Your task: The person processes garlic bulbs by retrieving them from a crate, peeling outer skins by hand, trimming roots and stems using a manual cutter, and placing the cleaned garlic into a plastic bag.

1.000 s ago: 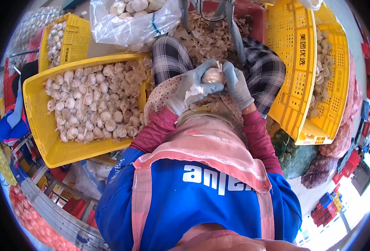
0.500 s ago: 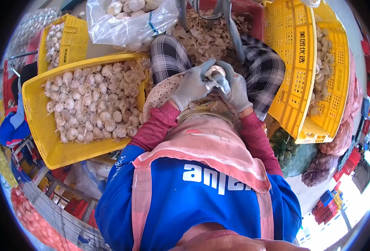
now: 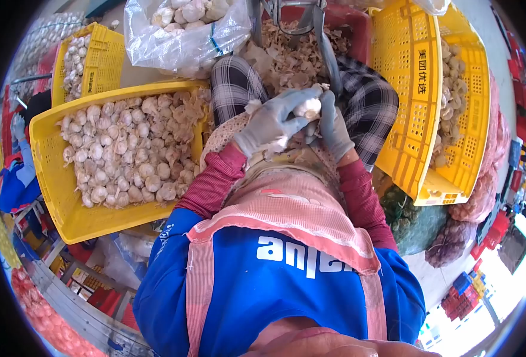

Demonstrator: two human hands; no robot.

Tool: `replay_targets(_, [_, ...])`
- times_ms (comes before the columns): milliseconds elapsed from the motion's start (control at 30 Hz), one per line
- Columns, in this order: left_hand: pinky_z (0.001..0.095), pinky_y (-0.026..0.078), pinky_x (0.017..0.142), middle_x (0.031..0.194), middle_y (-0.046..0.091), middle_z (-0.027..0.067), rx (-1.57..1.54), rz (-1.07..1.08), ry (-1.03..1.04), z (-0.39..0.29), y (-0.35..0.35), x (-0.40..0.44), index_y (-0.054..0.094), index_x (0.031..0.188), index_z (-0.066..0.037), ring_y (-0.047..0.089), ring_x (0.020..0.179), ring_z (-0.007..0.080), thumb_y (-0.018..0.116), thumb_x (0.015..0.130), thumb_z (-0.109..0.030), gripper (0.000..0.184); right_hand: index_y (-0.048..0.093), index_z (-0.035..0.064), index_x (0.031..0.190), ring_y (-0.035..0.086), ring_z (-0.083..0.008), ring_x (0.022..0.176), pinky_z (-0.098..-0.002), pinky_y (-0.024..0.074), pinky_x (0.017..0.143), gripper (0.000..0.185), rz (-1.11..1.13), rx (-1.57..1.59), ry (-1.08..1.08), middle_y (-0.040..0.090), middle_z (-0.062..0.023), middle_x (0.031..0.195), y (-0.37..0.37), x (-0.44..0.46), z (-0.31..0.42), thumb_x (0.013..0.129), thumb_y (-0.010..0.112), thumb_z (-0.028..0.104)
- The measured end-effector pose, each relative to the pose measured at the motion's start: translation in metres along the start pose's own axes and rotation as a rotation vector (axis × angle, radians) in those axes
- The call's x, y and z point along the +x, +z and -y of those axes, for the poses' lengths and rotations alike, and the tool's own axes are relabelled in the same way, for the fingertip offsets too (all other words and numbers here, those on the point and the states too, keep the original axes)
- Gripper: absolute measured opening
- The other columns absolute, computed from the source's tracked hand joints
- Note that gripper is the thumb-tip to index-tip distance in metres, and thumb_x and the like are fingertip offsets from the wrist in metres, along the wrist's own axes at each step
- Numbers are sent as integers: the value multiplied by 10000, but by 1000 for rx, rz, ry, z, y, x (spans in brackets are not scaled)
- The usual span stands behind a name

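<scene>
The hands (image 3: 262,128) partly cover a garlic bulb (image 3: 309,108) (its underside is hidden), and the top edge crops the plastic bag (image 3: 182,46).

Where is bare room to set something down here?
One pale patch lies between the rear-left crate and the plastic garlic bag; another between the right blue sleeve and purple net sack. Crowded: around the left hand, right hand and garlic bulb.

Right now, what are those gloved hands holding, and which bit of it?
A garlic bulb, by its rounded body, in the left hand, between thumb and fingers. The right hand is at its other side; whether it grips is unclear.
</scene>
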State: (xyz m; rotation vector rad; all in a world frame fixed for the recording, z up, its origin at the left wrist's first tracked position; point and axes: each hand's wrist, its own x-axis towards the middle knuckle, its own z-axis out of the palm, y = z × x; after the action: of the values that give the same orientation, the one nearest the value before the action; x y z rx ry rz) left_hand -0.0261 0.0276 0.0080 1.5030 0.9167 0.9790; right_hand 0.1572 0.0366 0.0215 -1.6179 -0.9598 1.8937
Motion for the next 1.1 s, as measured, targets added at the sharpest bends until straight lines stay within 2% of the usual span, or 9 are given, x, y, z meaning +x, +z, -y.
replay_targets(67, [283, 502, 910, 1239, 605, 98, -595, -45, -237, -4, 1, -2, 441, 1432, -6, 606, 1057, 145, 712, 859, -77, 638, 658, 18, 917, 590, -165, 475, -276, 474, 449, 694, -19, 349, 86, 565, -42, 553, 6, -4, -2, 956, 408, 664])
replay_targets(167, [223, 520, 722, 1146, 616, 60, -552, -152, -340, -13, -8, -6, 419, 1445, -17, 591, 815, 91, 747, 866, -155, 679, 684, -4, 1057, 579, -101, 508, -230, 442, 473, 380, -257, -11, -297, 631, -31, 627, 2, -3, -12, 999, 546, 345])
replay_targets(267, [221, 499, 707, 1229, 599, 71, -615, -158, -285, -8, -12, -7, 409, 1449, -60, 580, 870, 95, 730, 867, -278, 700, 644, -18, 1152, 631, -65, 705, -200, 503, 634, 249, -430, 19, -799, 704, -55, 874, 3, -6, 18, 969, 537, 112])
replay_targets(400, [266, 526, 765, 1278, 566, 90, -797, -166, -166, 7, -16, 4, 348, 1484, -56, 623, 932, 146, 757, 844, -222, 778, 570, -19, 1268, 661, -321, 945, -379, 514, 893, 396, -590, -657, -1112, 679, -184, 1112, -18, 21, 61, 912, 607, 149])
replay_targets(433, [266, 526, 765, 1278, 566, 90, -799, -170, -156, 6, -17, 7, 348, 1484, -56, 623, 932, 146, 757, 844, -222, 778, 562, 6, 1286, 630, -361, 1002, -409, 505, 885, 448, -531, -847, -1079, 644, -216, 1160, -20, 29, 70, 906, 634, 231])
replay_targets(500, [274, 534, 774, 1287, 565, 99, -955, -161, -144, 7, -22, 15, 341, 1489, -57, 630, 937, 157, 752, 845, -194, 777, 604, 26, 1172, 646, -350, 710, -428, 499, 665, 371, -127, -728, -736, 667, -200, 832, -29, 39, 67, 937, 608, 313])
replay_targets(600, [259, 533, 801, 1291, 574, 98, -758, -252, -142, -9, -34, 30, 390, 1465, -49, 625, 982, 139, 769, 833, -174, 747, 641, -1, 1048, 609, -181, 539, -313, 468, 540, 343, -34, -693, -641, 659, -94, 664, -34, 23, 75, 965, 554, 321])
replay_targets(700, [231, 516, 815, 1255, 594, 60, -609, -343, -144, -22, -39, 39, 415, 1452, -25, 591, 1015, 92, 803, 806, -166, 766, 653, -6, 1005, 535, -53, 554, -207, 421, 514, 336, 12, -366, -415, 660, -26, 675, -29, -11, 90, 968, 527, 303])
replay_targets(1100, [227, 539, 707, 1100, 664, 45, -718, -566, -252, -44, -20, 56, 552, 1329, -22, 632, 901, 94, 820, 771, -59, 620, 649, -41, 1044, 527, -64, 517, -229, 417, 492, 297, -100, -388, -306, 672, -52, 688, -16, -48, 117, 958, 488, 194])
